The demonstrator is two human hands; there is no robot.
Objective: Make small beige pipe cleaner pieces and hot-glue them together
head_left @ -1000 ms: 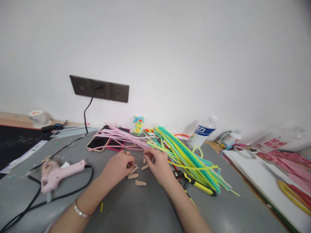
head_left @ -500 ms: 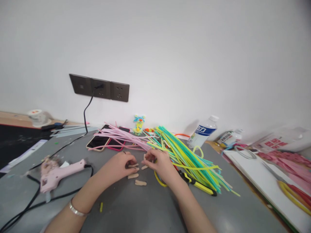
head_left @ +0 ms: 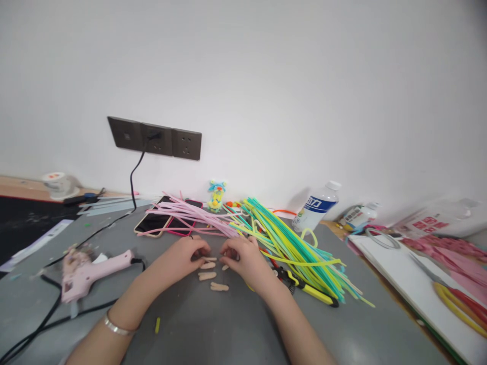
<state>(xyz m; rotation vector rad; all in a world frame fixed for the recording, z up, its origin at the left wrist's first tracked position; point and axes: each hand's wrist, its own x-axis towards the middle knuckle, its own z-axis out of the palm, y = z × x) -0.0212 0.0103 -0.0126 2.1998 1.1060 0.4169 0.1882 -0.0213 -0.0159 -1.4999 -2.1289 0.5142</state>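
Several short beige folded pieces, which look like pipe cleaner, lie on the grey table in front of me; one beige piece [head_left: 219, 287] is nearest. Another beige piece [head_left: 207, 276] lies just below my left hand [head_left: 187, 259]. The left fingers are curled, with thumb and fingertips at the end of a thin beige piece [head_left: 210, 259]. Facing it, my right hand [head_left: 245, 259] has thumb and forefinger drawn together. A small beige piece [head_left: 225, 267] shows under the right thumb; what the fingertips hold is hidden.
Pink pipe cleaners [head_left: 198, 215] lie across two phones, beside green and yellow pipe cleaners [head_left: 300, 248]. Yellow-handled pliers [head_left: 312, 293] rest right of my hand. A pink glue gun [head_left: 95, 274] with its black cord stands left. A bottle [head_left: 316, 205] and a small figure [head_left: 216, 196] are behind.
My right hand has shifted slightly left and down, closer to my left hand. The left hand has drawn back a little, showing more of the beige pieces.
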